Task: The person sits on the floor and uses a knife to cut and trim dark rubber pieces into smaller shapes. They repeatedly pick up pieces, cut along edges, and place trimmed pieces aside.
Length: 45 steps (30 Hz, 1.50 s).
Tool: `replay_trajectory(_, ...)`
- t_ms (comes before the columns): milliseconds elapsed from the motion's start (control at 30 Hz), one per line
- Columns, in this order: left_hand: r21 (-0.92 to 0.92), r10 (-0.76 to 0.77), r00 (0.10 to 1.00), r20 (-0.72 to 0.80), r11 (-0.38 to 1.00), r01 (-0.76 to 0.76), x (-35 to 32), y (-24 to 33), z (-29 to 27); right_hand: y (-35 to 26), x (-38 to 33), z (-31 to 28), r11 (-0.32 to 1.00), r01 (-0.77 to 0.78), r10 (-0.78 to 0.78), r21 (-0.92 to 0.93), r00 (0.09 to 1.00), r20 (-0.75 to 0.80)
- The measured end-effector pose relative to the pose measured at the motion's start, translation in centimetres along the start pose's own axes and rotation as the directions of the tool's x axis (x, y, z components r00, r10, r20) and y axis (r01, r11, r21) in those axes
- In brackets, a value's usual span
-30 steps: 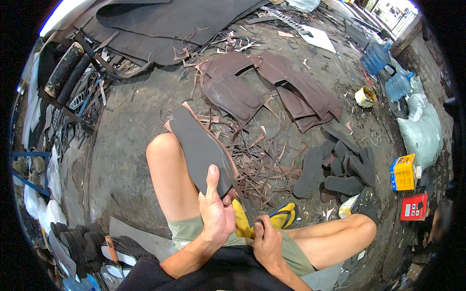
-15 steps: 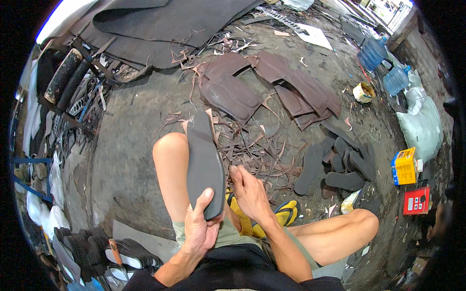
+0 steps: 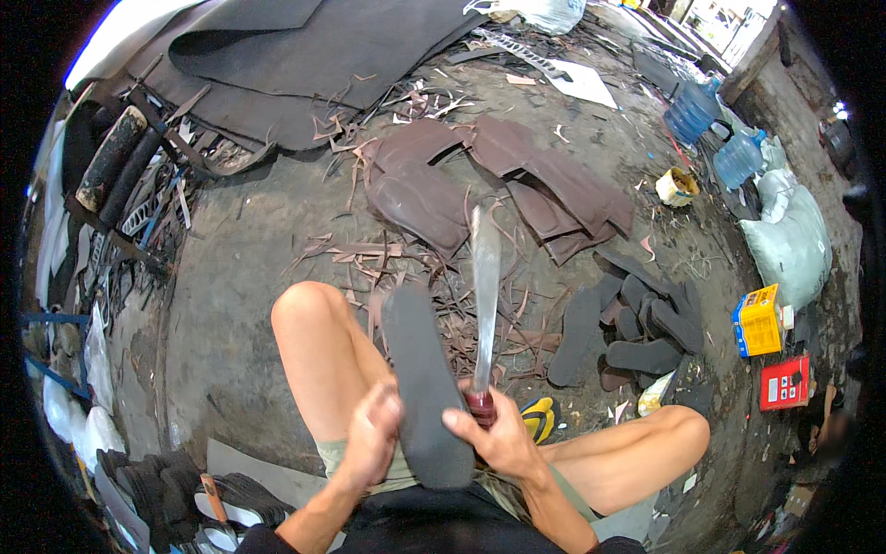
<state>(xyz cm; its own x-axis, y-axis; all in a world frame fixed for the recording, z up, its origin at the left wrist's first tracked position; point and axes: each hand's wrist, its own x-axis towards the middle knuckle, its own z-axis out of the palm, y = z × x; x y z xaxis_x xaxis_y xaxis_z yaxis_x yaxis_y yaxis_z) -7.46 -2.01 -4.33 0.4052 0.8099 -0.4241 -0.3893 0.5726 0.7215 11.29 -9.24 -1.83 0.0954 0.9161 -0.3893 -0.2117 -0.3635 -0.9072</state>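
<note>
I sit on the ground with bare knees apart. My left hand (image 3: pixel 371 438) grips the near end of a dark grey rubber sole blank (image 3: pixel 424 380), which stands on edge between my legs and points away from me. My right hand (image 3: pixel 494 437) is closed on the reddish handle of a long knife (image 3: pixel 484 295), its blade pointing up and away, just right of the sole blank. A yellow and black sandal (image 3: pixel 539 417) lies under my right wrist.
Brown rubber sheets (image 3: pixel 434 189) and thin offcut strips litter the ground ahead. Cut dark soles (image 3: pixel 637 323) lie in a pile at right. Large black sheets (image 3: pixel 305 55) are at the back, blue water jugs (image 3: pixel 694 111), a small tin (image 3: pixel 676 186) and boxes (image 3: pixel 759 320) at right.
My right hand has taken up the long knife and raised its blade beside the sole blank. The blank has turned more upright and my left hand has shifted along its near end.
</note>
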Motion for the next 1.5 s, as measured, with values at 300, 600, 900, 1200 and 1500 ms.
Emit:
replay_trajectory(300, -0.068, -0.22, 0.97, 0.099, 0.971, 0.227, 1.0, 4.3, 2.0, 1.4, -6.0, -0.1, 0.7, 0.008, -0.309, -0.714, 0.905, -0.292)
replay_trajectory(600, 0.082, -0.23, 0.959, 0.167, 0.972, 0.219, -1.6, 4.3, 3.0, 0.3, -8.0, -2.1, 0.663, 0.05, -0.326, -0.747, 0.918, -0.227)
replay_trajectory(900, 0.268, -0.328, 0.916, 0.23, 0.927, 0.264, -3.3, 5.5, 4.7, -14.3, -5.9, -5.5, 0.568, 0.021, 0.188, -0.823, 0.97, 0.154)
replay_trajectory(1200, 0.25, -0.322, 0.91, 0.262, 0.933, 0.258, -4.1, 4.9, 5.5, -13.9, -3.4, -4.9, 0.609, 0.048, 0.232, -0.791, 0.943, 0.236)
replay_trajectory(1500, -0.082, 0.461, 0.81, -0.363, 0.85, -0.52, 3.5, 8.3, 6.5, -10.3, -3.9, -7.7, 0.998, -0.067, 0.068, 0.013, 0.979, -0.194)
